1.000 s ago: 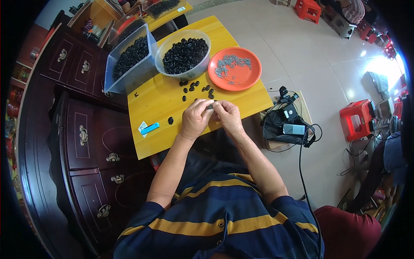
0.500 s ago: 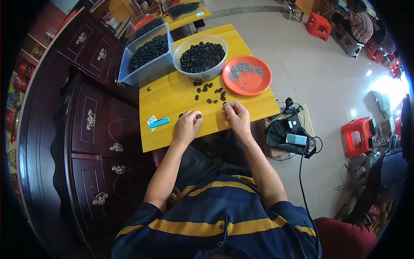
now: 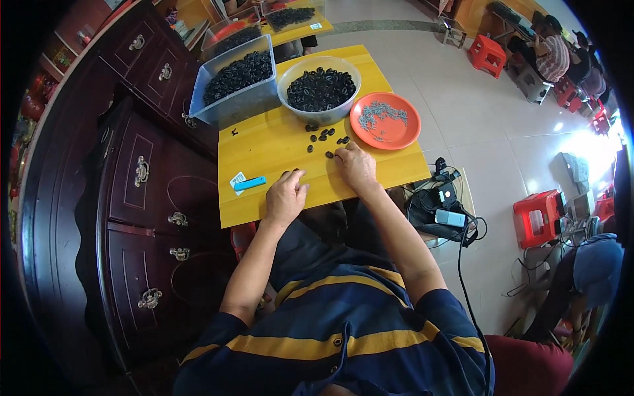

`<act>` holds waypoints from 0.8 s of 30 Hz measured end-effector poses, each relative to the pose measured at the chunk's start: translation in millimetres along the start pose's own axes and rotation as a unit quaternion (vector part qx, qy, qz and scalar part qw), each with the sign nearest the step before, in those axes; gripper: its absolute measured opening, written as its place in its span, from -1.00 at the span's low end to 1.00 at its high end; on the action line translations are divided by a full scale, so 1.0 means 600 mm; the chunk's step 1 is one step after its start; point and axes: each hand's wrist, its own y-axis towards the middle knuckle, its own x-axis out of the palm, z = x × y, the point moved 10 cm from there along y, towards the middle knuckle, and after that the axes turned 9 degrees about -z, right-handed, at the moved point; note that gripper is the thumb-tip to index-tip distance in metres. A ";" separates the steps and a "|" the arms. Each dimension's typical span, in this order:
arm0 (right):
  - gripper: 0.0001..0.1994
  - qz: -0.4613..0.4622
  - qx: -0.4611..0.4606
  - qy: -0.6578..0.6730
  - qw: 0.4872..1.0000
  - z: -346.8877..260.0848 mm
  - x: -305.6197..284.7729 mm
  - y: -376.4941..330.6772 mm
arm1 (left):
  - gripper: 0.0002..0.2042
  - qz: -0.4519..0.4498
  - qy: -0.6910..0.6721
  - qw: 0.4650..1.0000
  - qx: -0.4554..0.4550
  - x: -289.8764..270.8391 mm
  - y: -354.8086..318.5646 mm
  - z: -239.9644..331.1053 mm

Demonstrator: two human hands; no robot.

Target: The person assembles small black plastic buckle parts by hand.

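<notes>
The right hand (image 3: 355,166) is resting over the yellow table (image 3: 264,150), fingers bent close together; whether they are pinching anything, I cannot tell. A black oval piece (image 3: 329,154) is lying just left of their tips, its long axis seemingly running sideways, and that hand is sitting nearer it than the left hand (image 3: 285,200), which is holding its fingers curled, thumb apart, something dark (image 3: 286,173) showing at the fingertips, grip unclear. Loose pieces (image 3: 323,138) are lying ahead-left of the right hand; an orange plate (image 3: 400,137) is standing ahead-right. Left of the left hand, a blue tool (image 3: 250,184) is overlapping a white label (image 3: 236,177), its print appearing too small to read
</notes>
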 end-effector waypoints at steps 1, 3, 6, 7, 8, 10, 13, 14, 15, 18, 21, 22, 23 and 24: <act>-0.86 0.003 0.000 -0.006 1.000 -0.001 0.002 0.001 | -0.70 0.004 -0.004 1.000 0.007 -0.002 -0.003 0.005; -0.86 0.008 0.004 -0.017 1.000 0.002 0.007 0.003 | -0.70 0.006 -0.012 1.000 0.019 0.003 -0.005 0.012; -0.87 0.014 0.003 -0.036 0.999 0.000 0.009 0.001 | -0.71 0.004 -0.047 0.998 0.050 0.013 -0.001 0.025; -0.87 0.017 -0.008 -0.023 1.000 -0.011 0.002 -0.002 | -0.73 0.004 -0.061 0.997 0.049 0.014 0.002 0.025; -0.87 0.021 -0.019 -0.011 1.000 -0.020 -0.005 -0.006 | -0.76 0.004 -0.074 0.996 0.050 0.015 0.006 0.025; -0.89 0.057 -0.021 0.018 0.998 -0.026 -0.031 -0.026 | -0.78 -0.001 -0.094 0.994 0.061 0.018 0.023 0.026; -0.91 0.132 -0.030 0.130 0.982 -0.007 -0.078 -0.061 | -0.84 -0.021 -0.117 0.990 0.082 0.027 0.062 0.048; -0.91 0.147 -0.001 0.201 0.969 0.015 -0.083 -0.073 | -0.86 -0.032 -0.119 0.988 0.090 0.030 0.078 0.059; -0.91 0.162 0.028 0.271 0.948 0.039 -0.086 -0.084 | -0.90 -0.036 -0.111 0.988 0.100 0.036 0.096 0.072; -0.91 0.184 0.064 0.302 0.933 0.082 -0.101 -0.109 | -0.92 -0.032 -0.094 0.985 0.139 0.063 0.156 0.112; -0.91 0.222 0.068 0.287 0.929 0.114 -0.111 -0.121 | -0.91 -0.032 -0.057 0.983 0.169 0.106 0.226 0.143; -0.91 0.225 0.073 0.289 0.928 0.128 -0.108 -0.123 | -0.91 -0.034 -0.029 0.983 0.178 0.123 0.248 0.155; -0.91 0.222 0.080 0.299 0.924 0.138 -0.102 -0.122 | -0.92 -0.055 -0.021 0.985 0.160 0.142 0.273 0.156; -0.91 0.218 0.088 0.311 0.921 0.148 -0.095 -0.120 | -0.92 -0.060 -0.019 0.985 0.162 0.154 0.293 0.162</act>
